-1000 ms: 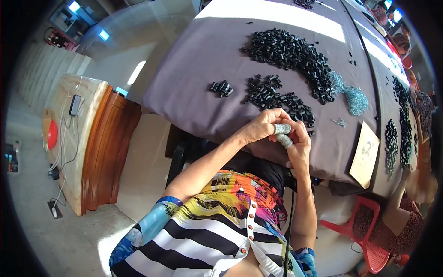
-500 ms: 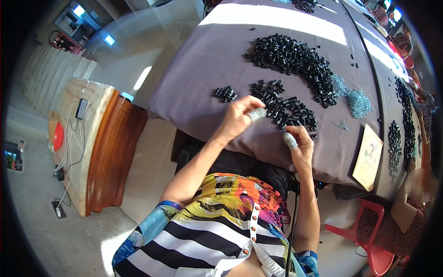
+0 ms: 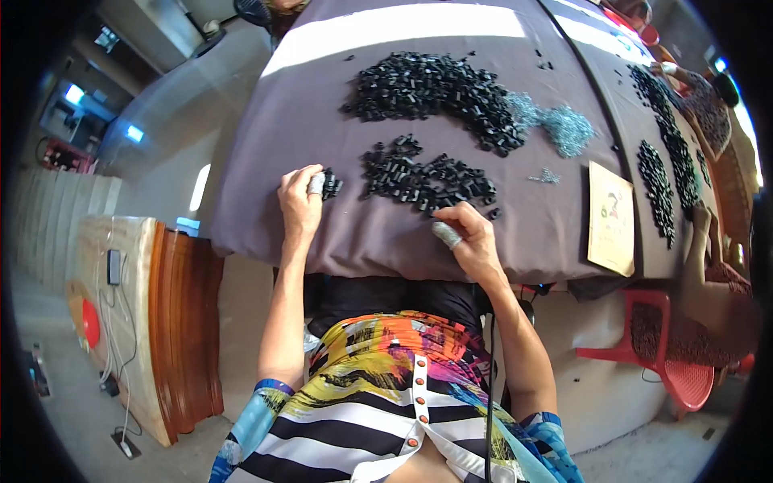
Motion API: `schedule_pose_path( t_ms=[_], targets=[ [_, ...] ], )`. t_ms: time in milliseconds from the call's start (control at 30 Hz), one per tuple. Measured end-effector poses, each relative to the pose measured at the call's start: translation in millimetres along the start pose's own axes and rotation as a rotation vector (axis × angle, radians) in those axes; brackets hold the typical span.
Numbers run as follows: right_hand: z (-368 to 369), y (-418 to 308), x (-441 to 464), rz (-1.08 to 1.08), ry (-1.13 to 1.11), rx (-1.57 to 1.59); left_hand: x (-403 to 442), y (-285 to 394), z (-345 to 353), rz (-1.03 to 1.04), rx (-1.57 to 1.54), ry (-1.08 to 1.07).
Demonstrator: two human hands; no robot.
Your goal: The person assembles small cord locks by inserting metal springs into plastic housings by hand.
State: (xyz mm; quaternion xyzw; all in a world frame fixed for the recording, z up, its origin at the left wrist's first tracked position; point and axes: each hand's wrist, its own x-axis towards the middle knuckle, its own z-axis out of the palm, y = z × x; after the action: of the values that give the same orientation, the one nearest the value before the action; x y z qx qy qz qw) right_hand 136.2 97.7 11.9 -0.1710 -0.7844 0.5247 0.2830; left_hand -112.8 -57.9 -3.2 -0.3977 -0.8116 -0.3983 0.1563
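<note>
My left hand [image 3: 302, 201], with a wrapped fingertip, is at the small cluster of black pieces [image 3: 332, 185] on the left of the table. Its fingers are closed, and what they hold is hidden. My right hand [image 3: 469, 237], its thumb wrapped too, is closed by the near edge of the middle pile of black pieces [image 3: 427, 181]; anything in its pinch is too small to name. Farther back lies a larger black pile [image 3: 427, 84]. Small silvery-blue parts [image 3: 568, 130] are heaped to its right, with a few loose ones [image 3: 547, 175] nearer me.
The cloth-covered table [image 3: 370, 241] spans the front. A printed board [image 3: 610, 221] lies at its right edge. Across the seam are more black piles [image 3: 656, 193] and other people's arms [image 3: 700, 233]. A red chair [image 3: 672, 362] stands right; a wooden counter [image 3: 185, 322] stands left.
The hands have moved from close together to wide apart, my left hand going left to the small cluster. The camera view has shifted, so the piles appear farther left.
</note>
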Motion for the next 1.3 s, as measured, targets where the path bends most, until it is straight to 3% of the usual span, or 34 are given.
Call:
schedule_pose_path(
  t_ms=[133,267,467,567,600,800,1000,1300],
  targets=[
    [-1,3,0,-0.016,-0.011,-0.035,2,8,1,0.141,0.100,0.135],
    [-1,3,-2,-0.059,0.038,0.038,0,61,2,0.172,-0.046,0.096],
    [-29,-3,1,0.022,0.310,0.268,-27,127,32,0.273,-0.369,-0.211],
    [-51,4,4,0.101,0.462,0.066,-36,138,47,0.264,-0.476,-0.273],
    [-57,2,6,0.177,0.455,0.011,-38,141,51,0.252,-0.502,-0.307],
    [-69,9,3,0.073,0.301,-0.401,-39,152,66,0.188,-0.506,-0.438],
    [-61,5,0,0.123,0.164,-0.679,-44,151,72,0.265,-0.463,-0.375],
    [-57,4,0,0.065,0.108,-0.606,-45,152,70,0.270,-0.471,-0.387]
  ],
)
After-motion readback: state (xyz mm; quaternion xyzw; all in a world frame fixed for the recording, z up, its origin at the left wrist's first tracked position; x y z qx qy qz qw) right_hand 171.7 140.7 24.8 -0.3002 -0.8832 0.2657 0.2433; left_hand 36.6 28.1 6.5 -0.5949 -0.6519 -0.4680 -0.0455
